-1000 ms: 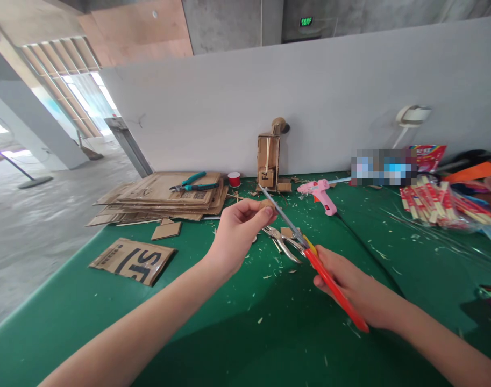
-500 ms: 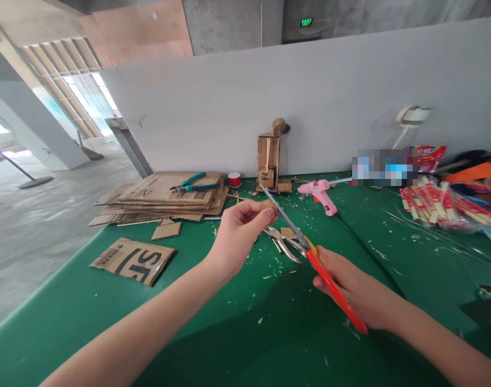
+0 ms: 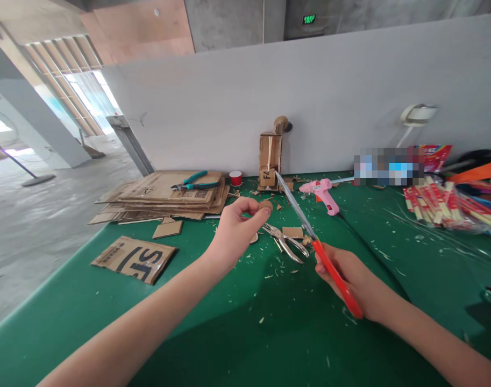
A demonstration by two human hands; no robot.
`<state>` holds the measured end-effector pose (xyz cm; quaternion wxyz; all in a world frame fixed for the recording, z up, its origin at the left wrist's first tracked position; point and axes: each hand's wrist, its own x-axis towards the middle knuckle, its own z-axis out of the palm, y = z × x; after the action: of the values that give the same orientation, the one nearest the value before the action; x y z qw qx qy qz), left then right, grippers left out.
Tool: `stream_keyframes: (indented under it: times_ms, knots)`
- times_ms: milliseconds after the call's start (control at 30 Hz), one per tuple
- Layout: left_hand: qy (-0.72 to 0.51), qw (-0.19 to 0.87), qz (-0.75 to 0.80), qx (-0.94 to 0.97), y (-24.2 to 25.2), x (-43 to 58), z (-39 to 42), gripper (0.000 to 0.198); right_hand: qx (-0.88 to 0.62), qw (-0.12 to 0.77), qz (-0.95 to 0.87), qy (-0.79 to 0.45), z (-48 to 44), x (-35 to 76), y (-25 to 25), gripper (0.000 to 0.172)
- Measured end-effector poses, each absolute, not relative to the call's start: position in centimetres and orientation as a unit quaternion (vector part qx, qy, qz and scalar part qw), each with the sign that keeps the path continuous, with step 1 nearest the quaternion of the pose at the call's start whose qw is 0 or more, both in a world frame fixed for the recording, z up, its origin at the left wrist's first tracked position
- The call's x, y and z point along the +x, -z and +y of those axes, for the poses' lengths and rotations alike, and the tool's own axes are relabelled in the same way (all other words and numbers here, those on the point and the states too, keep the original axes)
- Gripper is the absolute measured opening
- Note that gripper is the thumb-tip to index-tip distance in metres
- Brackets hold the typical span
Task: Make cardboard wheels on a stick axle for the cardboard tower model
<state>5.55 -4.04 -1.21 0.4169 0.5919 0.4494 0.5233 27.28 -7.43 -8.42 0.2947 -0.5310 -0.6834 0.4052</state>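
Note:
Between thumb and forefinger, my left hand (image 3: 237,226) pinches a small rounded piece of cardboard (image 3: 265,206). My right hand (image 3: 346,274) is wrapped round the red handles of a pair of scissors (image 3: 296,204). The blades look closed together and point up and away, to the right of the cardboard piece and apart from it. Below the blades, a metal hole punch or pair of pliers (image 3: 284,243) lies on the green table (image 3: 237,328). Beyond my hands stands a small cardboard construction (image 3: 270,156) with a stick in it.
On the left are stacked cardboard sheets (image 3: 160,199) with teal-handled cutters (image 3: 194,183) on top, and a printed cardboard piece (image 3: 134,259). A pink glue gun (image 3: 324,193) with a trailing cord lies right of centre. Wrapped sticks (image 3: 433,201) are farther right. Scraps litter the table.
The scissors have moved off the small cardboard piece, to the right, and their blades have come away from it. My left hand still pinches the piece, slightly farther left.

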Motion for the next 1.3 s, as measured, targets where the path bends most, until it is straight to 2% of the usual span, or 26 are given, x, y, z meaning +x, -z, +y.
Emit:
stream_keyframes:
  times_ms: [133, 233, 333, 467, 600, 667, 733, 800, 867, 933, 1000, 1133, 1300]
  knots:
    - [-0.501, 0.420, 0.468, 0.595, 1.4, 5.0, -3.2, 0.018, -0.578, 0.288, -0.715, -0.266, -7.0, 27.9, 7.1, 0.031]
    - [-0.440, 0.426, 0.470, 0.635, 1.5, 4.3, -2.4, 0.018, -0.645, 0.225, -0.711, -0.165, -6.5, 28.5, 5.5, 0.034]
    - [-0.322, 0.394, 0.465, 0.725, 1.4, 3.6, -1.9, 0.017, -0.685, 0.145, -0.709, -0.077, -5.1, 29.4, 4.8, 0.035]
    - [-0.135, 0.344, 0.439, 0.819, 1.7, 3.3, -2.2, 0.019, -0.666, 0.076, -0.742, -0.021, -1.8, 30.7, 5.2, 0.030]
    - [-0.070, 0.316, 0.379, 0.867, 3.1, 3.6, -2.6, 0.011, -0.616, 0.086, -0.783, -0.018, 1.4, 31.2, 5.6, 0.026]
    - [-0.100, 0.308, 0.377, 0.868, 3.8, 3.8, -2.6, 0.009, -0.611, 0.137, -0.779, 0.014, 1.8, 30.7, 5.3, 0.029]
    - [-0.157, 0.348, 0.386, 0.840, 4.4, 4.2, -2.3, 0.006, -0.599, 0.215, -0.768, 0.074, 1.2, 29.6, 4.7, 0.033]
    - [-0.234, 0.432, 0.396, 0.776, 4.7, 4.7, -2.1, 0.008, -0.561, 0.265, -0.784, 0.024, -0.1, 28.1, 3.9, 0.033]
    - [-0.314, 0.505, 0.403, 0.695, 4.7, 5.2, -2.1, 0.009, -0.518, 0.259, -0.805, -0.129, -1.7, 26.5, 3.2, 0.031]
    - [-0.382, 0.542, 0.409, 0.626, 4.5, 5.6, -2.2, 0.010, -0.479, 0.270, -0.797, -0.250, -2.9, 25.0, 2.9, 0.029]
    - [-0.430, 0.557, 0.409, 0.582, 4.3, 5.9, -2.5, 0.012, -0.444, 0.289, -0.786, -0.318, -3.6, 24.0, 2.9, 0.026]
    - [-0.461, 0.565, 0.395, 0.558, 3.7, 6.2, -3.2, 0.014, -0.450, 0.334, -0.757, -0.335, -3.4, 23.6, 3.2, 0.018]
    - [-0.460, 0.557, 0.389, 0.571, 3.2, 6.3, -3.5, 0.018, -0.466, 0.333, -0.746, -0.339, -2.9, 24.1, 3.4, 0.018]
